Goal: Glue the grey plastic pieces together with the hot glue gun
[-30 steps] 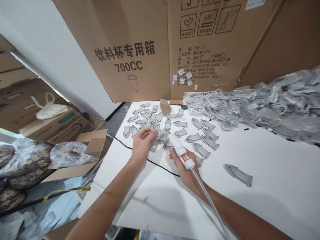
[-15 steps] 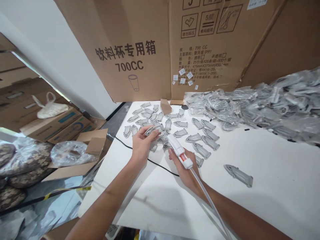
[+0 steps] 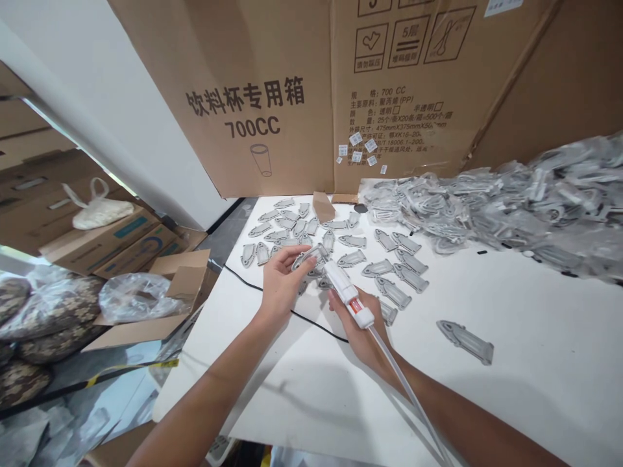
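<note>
My left hand (image 3: 282,283) pinches a pointed grey plastic part (image 3: 307,257) between thumb and fingers, holding it above the table. In my right hand (image 3: 363,319) lies a white pen-shaped tool (image 3: 341,282) with a red section and a white cable (image 3: 406,383) running back along the forearm. The tool's front end reaches the grey part in my left hand; whether they touch I cannot tell. Similar grey parts (image 3: 393,293) are spread on the white table (image 3: 311,402) around and beyond both hands. One separate grey part (image 3: 466,341) lies to the right.
A heap of grey parts in clear bags (image 3: 496,201) covers the table's back right. Large cardboard boxes (image 3: 272,52) stand behind the table. A black cord (image 3: 318,325) crosses the tabletop under my hands. On the left are an open carton (image 3: 187,279) and camouflage-patterned bundles (image 3: 58,311).
My left hand has moved slightly right with the grey part, bringing it closer to the tool's front end. My right hand has barely moved.
</note>
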### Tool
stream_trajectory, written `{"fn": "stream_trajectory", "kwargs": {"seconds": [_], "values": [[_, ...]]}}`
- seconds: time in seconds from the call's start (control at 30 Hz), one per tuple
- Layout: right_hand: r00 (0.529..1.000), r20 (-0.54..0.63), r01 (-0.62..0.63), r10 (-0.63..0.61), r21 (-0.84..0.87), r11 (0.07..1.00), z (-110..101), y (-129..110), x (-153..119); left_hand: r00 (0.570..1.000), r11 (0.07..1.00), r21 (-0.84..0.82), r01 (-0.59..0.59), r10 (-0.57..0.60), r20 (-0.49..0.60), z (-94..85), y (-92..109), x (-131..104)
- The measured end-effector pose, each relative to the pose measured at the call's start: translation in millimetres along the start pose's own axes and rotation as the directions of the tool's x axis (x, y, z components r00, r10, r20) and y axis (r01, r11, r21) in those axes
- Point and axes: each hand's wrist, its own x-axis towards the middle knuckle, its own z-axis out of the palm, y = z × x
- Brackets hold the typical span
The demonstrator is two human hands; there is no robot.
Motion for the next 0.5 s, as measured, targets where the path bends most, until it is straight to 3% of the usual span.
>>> {"fn": "stream_trajectory", "kwargs": {"seconds": [0.5], "values": [[0.999,-0.019,-0.031,0.03,-0.041,0.999,5.0,10.9,-0.3,1.0,1.0,0.01,0.018,-0.018,-0.017,3.3,2.9,-3.4]]}}
